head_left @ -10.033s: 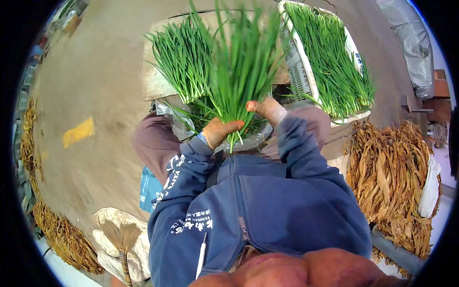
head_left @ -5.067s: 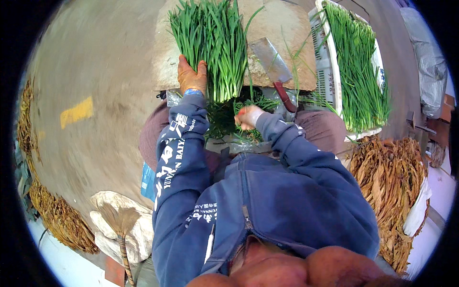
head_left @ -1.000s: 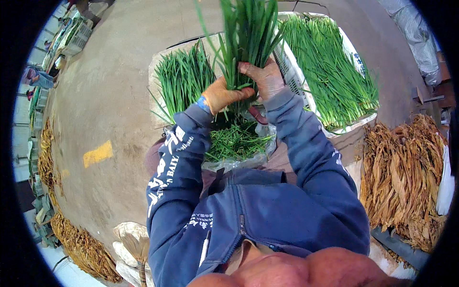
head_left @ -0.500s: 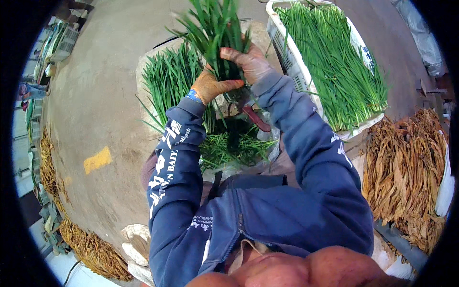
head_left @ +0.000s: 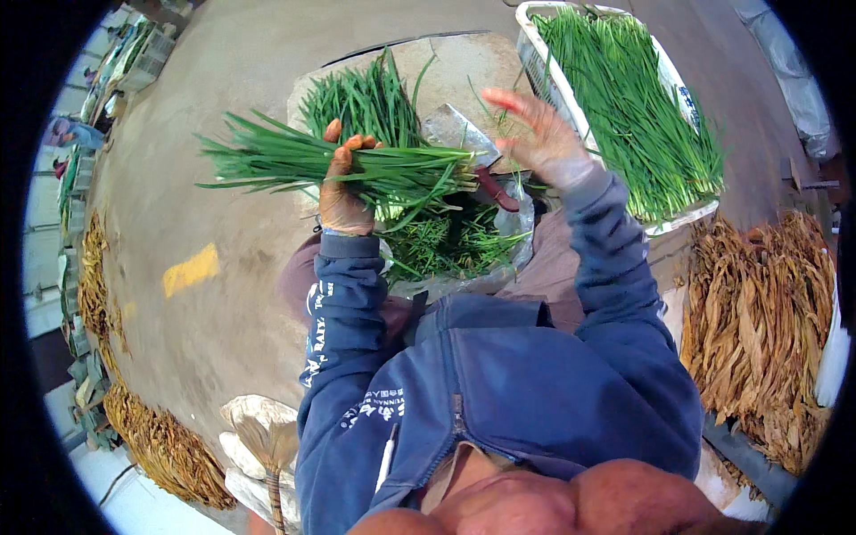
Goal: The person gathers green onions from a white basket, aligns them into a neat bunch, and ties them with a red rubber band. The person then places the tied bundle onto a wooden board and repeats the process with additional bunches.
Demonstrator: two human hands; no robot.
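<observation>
My left hand (head_left: 346, 198) is closed around a bunch of garlic chives (head_left: 267, 160), held sideways with the leaf tips to the left and the cut ends to the right. Fingers spread, my right hand (head_left: 546, 141) is raised to the right of those ends and holds nothing. Between the hands, a broad-bladed knife (head_left: 461, 130) with a dark red handle (head_left: 496, 191) rests at the near edge of a pale board (head_left: 477, 61). Behind the held bunch, a pile of chives (head_left: 361, 98) lies on the board, partly hidden by my left hand.
Close to my lap, a clear plastic bag (head_left: 526, 218) holds loose green trimmings (head_left: 450, 241). A white plastic crate (head_left: 559, 85) full of chives stands at the right. Dried brown leaves (head_left: 753, 330) lie at the near right, and more (head_left: 165, 450) at the left. A straw broom (head_left: 267, 446) is at the lower left.
The bunch has gone from upright between both hands to lying sideways in my left hand, lower and to the left. My right hand has let go and moved right, fingers spread.
</observation>
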